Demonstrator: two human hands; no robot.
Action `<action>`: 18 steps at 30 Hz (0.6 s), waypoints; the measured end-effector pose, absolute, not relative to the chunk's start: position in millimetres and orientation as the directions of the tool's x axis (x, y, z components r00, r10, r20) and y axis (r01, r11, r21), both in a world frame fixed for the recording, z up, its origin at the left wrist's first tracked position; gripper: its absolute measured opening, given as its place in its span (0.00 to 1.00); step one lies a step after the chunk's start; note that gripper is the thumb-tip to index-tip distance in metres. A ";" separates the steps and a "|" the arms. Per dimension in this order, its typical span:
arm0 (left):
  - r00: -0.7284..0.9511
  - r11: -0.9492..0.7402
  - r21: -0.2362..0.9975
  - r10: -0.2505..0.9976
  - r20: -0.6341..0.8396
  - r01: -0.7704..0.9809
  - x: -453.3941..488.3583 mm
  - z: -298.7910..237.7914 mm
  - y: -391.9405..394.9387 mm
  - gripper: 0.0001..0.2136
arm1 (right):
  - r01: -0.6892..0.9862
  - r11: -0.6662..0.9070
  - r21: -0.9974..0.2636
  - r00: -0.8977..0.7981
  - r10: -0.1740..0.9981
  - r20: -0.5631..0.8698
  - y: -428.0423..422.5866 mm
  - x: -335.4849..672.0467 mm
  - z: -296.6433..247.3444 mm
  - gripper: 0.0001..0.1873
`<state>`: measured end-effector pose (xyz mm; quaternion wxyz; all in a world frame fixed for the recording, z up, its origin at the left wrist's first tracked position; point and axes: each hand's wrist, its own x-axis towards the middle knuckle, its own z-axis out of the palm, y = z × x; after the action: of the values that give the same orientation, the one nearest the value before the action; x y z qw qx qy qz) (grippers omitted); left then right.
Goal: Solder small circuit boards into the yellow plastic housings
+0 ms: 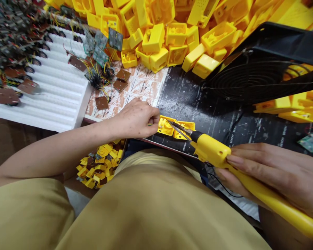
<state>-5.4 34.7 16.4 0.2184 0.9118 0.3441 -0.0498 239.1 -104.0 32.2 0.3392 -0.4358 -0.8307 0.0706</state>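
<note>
My right hand is wrapped round a yellow soldering iron, which has a dark collar and a metal tip with a thin feed tube beside it. The tip reaches over a small open yellow plastic case, whose other half lies just to its right on the black bench top. At the left edge of the case, my left hand is closed with its fingers curled. A bit of yellow wire shows by the fingers, but what they pinch is hidden.
A heap of yellow plastic cases covers the back. A black fan stands at right. Wired circuit boards lie at left beside a ridged white foam sheet holding many more. Below the bench edge is a pile of filled cases.
</note>
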 end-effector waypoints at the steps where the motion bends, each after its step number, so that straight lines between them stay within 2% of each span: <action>1: 0.757 -0.667 0.364 0.607 -0.241 0.650 -5.5 16.9 34.7 0.07 | 0.674 0.612 -0.415 -0.391 0.771 0.502 -103.3 238.1 33.0 0.13; 4: 0.764 -0.668 0.376 0.595 -0.249 0.642 -7.4 19.1 34.9 0.06 | 0.680 0.605 -0.414 -0.381 0.774 0.505 -102.3 235.4 35.6 0.19; 7: 0.772 -0.659 0.415 0.597 -0.219 0.627 -10.1 20.2 35.4 0.07 | 0.708 0.566 -0.423 -0.346 0.799 0.491 -105.1 236.1 32.3 0.20; 9: 0.756 -0.643 0.425 0.631 -0.177 0.637 -10.1 18.6 35.5 0.08 | 0.722 0.531 -0.443 -0.308 0.821 0.480 -108.2 236.7 26.8 0.17; 12: 0.730 -0.652 0.363 0.670 -0.135 0.666 -5.9 13.9 35.4 0.10 | 0.692 0.509 -0.511 -0.273 0.841 0.467 -111.9 233.7 19.3 0.15; 15: 0.738 -0.682 0.299 0.659 -0.144 0.668 0.1 11.0 35.7 0.10 | 0.660 0.500 -0.560 -0.245 0.849 0.468 -113.4 228.0 17.5 0.11; 18: 0.746 -0.691 0.286 0.641 -0.182 0.664 3.9 11.9 36.9 0.10 | 0.681 0.478 -0.555 -0.236 0.861 0.451 -112.1 224.8 19.0 0.03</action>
<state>3.9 36.9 11.9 0.1688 0.9190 0.3548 -0.0339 224.8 -112.1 19.0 0.3682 -0.4964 -0.7767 0.1216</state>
